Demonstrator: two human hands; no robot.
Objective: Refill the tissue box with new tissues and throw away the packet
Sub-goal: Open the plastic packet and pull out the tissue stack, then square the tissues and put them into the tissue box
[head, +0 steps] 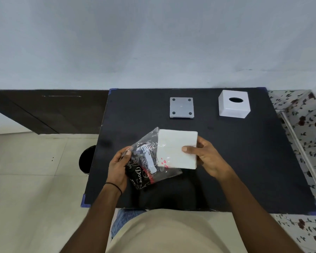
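Over the near middle of the black table, my right hand grips a square white stack of tissues by its right edge. The stack is partly out of a clear and black plastic packet. My left hand pinches the packet's left end. At the far right of the table stands the white tissue box, upright, with its oval slot on top. Its grey base plate lies flat to the left of the box, apart from it.
The black table has blue tape at its corners. A dark round bin stands on the tiled floor by the table's left edge. A floral cloth surface lies to the right. A wall is behind.
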